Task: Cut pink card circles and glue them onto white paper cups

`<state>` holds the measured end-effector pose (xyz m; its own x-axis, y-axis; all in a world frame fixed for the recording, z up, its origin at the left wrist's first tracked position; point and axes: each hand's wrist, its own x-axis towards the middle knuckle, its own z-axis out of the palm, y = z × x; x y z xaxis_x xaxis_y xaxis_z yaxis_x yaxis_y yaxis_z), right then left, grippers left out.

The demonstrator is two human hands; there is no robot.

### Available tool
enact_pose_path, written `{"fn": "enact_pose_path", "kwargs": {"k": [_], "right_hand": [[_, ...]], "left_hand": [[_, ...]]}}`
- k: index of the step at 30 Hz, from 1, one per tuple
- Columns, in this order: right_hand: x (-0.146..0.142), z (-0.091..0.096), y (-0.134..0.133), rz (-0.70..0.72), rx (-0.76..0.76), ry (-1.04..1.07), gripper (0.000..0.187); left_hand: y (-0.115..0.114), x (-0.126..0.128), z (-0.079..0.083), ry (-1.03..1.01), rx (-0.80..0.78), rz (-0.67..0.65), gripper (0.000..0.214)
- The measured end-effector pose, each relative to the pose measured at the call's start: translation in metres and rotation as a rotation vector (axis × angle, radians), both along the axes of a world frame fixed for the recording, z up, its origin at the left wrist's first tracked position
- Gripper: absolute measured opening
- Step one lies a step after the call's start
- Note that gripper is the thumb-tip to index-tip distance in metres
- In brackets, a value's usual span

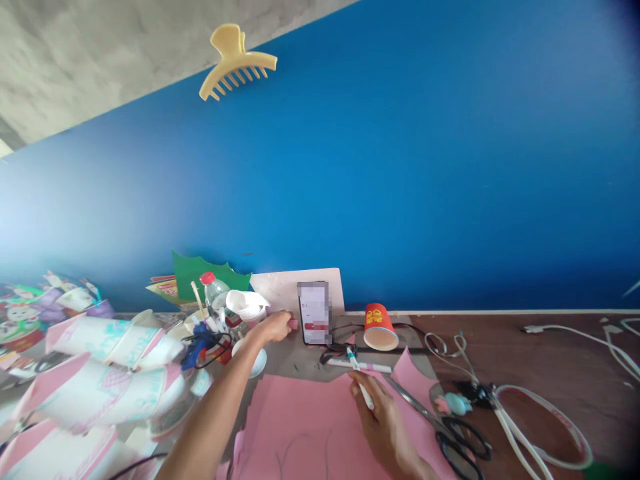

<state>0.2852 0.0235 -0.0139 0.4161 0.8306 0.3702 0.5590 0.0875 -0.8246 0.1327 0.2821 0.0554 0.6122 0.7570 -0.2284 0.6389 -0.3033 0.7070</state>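
Note:
My right hand (377, 413) is closed around a white marker (367, 398) with a teal end, held slanting over the pink paper (300, 413). Faint curved pencil-like lines run across that paper. My left hand (275, 328) stretches out beside an upright phone (314, 317), its fingers bent together; a small pinkish bit shows at the fingertips, too unclear to name. A second white pen (373, 367) lies just beyond the paper. Black-handled scissors (450, 427) rest on the right side of the paper, close to my right hand.
White paper cups (110, 343) joined in rows crowd the left side. A plastic bottle (215, 293) with a red cap stands behind. An orange cup (380, 327) lies tipped near the blue wall (400, 167). White cables (545, 427) coil at right. A yellow hair claw (235, 63) appears above.

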Motion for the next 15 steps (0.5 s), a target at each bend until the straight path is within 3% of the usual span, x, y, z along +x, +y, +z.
{"fn": "enact_pose_path", "kwargs": {"k": [4,8,9,11,15], "right_hand": [[-0.002,0.001,-0.001,0.013,0.027,0.094,0.027],[-0.006,0.011,-0.006,0.08,0.087,0.301,0.028],[-0.007,0.015,-0.008,0.102,0.102,0.388,0.028],[-0.008,0.021,-0.01,0.157,0.146,0.626,0.028],[-0.007,0.027,-0.009,0.282,0.244,0.981,0.031]], "left_hand": [[-0.03,-0.021,0.021,-0.035,0.152,0.131,0.022],[-0.082,-0.038,0.032,-0.104,0.159,0.2,0.034],[-0.097,-0.041,0.031,-0.152,0.12,0.195,0.035],[-0.124,-0.045,0.023,-0.408,-0.117,0.123,0.037],[-0.16,-0.045,0.0,-0.638,-0.355,0.19,0.032]]}}
